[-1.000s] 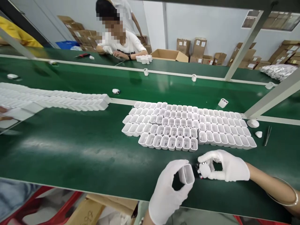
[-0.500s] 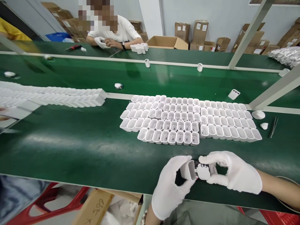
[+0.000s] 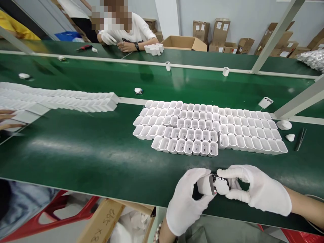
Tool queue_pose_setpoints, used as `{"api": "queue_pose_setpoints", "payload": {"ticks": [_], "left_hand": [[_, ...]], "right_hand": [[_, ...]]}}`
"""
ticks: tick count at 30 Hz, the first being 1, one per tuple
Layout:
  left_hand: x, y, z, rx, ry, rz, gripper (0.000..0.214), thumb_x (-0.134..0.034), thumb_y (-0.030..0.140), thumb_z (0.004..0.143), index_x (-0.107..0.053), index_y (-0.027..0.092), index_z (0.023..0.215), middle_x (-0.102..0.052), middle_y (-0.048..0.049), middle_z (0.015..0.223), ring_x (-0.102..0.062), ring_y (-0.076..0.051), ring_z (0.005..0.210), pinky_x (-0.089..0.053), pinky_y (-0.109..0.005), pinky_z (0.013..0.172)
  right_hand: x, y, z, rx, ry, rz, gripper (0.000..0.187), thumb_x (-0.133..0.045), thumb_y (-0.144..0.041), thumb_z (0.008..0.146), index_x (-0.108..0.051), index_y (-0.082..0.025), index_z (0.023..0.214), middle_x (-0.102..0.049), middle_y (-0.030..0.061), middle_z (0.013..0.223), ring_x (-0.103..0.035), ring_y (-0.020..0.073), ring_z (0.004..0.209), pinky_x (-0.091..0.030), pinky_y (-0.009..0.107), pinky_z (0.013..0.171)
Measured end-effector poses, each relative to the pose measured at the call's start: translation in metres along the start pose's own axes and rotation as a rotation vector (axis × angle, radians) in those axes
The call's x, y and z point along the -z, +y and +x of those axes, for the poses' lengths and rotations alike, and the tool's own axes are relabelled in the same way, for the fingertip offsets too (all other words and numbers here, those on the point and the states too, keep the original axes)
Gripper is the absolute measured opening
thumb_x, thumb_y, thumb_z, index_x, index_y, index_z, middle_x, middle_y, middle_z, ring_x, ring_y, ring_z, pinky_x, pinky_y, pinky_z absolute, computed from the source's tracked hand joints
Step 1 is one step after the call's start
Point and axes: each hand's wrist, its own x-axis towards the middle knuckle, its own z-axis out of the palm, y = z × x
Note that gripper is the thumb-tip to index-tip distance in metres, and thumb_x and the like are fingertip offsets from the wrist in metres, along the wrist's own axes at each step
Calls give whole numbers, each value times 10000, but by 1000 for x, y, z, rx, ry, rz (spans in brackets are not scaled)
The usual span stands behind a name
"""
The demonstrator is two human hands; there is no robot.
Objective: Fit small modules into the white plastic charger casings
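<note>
My left hand [image 3: 186, 200], in a white glove, is closed around a white plastic housing [image 3: 205, 185] with its open end turned to the right. Gloved as well, my right hand [image 3: 255, 189] pinches a small circuit board with a white part [image 3: 222, 186] on it. The board's edge meets the mouth of the housing; how far it reaches inside is hidden. Both hands are just above the near edge of the green bench. Beyond them stand rows of open white housings [image 3: 188, 147], several with a dark slot inside.
Tweezers [image 3: 300, 139] and white lumps [image 3: 284, 125] lie right of the rows. More white housings [image 3: 96, 101] stand at left, near another person's hand [image 3: 7, 118]. A green conveyor belt [image 3: 111, 76] carries scattered pieces. Across it sits a co-worker [image 3: 141, 30]. An opened carton [image 3: 103, 219] is below the bench.
The housing and the board have come closer together in my hands. My view has shifted slightly, and pieces on the belt have moved right. Another person now shows behind the co-worker.
</note>
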Motion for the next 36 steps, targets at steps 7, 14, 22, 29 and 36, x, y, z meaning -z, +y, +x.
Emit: {"api": "queue_pose_setpoints", "payload": {"ticks": [7, 14, 22, 29, 36], "left_hand": [[0, -1, -1, -53, -16, 20, 461, -681, 151, 797, -515, 269, 1211, -643, -42, 1153, -622, -190, 1060, -529, -340, 912], [-2, -4, -2, -53, -41, 33, 447, -719, 226, 789, -542, 263, 1198, -640, -39, 1152, -631, -197, 1039, -537, -348, 892], [-2, -3, -2, -76, -8, -8, 500, -723, 167, 764, -517, 315, 1195, -628, -4, 1130, -626, -173, 1016, -535, -317, 875], [-12, 5, -2, -73, 122, -59, 548, -688, 92, 749, -531, 333, 1215, -637, 4, 1120, -631, -166, 1010, -532, -311, 879], [-38, 13, -4, 6, 267, -58, 431, -713, 178, 795, -586, 343, 1172, -669, 1, 1118, -654, -186, 1005, -572, -317, 842]], "right_hand": [[-4, -1, -3, -33, -16, -113, 340, -644, -338, 883, -659, -197, 1192, -642, 25, 768, -544, 113, 567, -510, 267, 589], [-3, -4, -5, -56, -84, -159, 158, -620, -238, 890, -699, -216, 1025, -620, 13, 807, -526, 102, 595, -470, 246, 596], [-15, 11, 2, 215, 41, -295, 514, -495, -430, 977, -365, -329, 1465, -615, -10, 819, -554, 123, 630, -485, 231, 606], [-25, -1, 7, 370, 193, -372, 550, -300, -329, 1043, -55, -326, 1536, -652, -2, 818, -599, 136, 640, -499, 252, 632], [-41, 15, 2, 324, 216, -311, 701, -466, -498, 977, -90, -295, 1533, -660, -2, 848, -615, 153, 695, -495, 279, 649]]}}
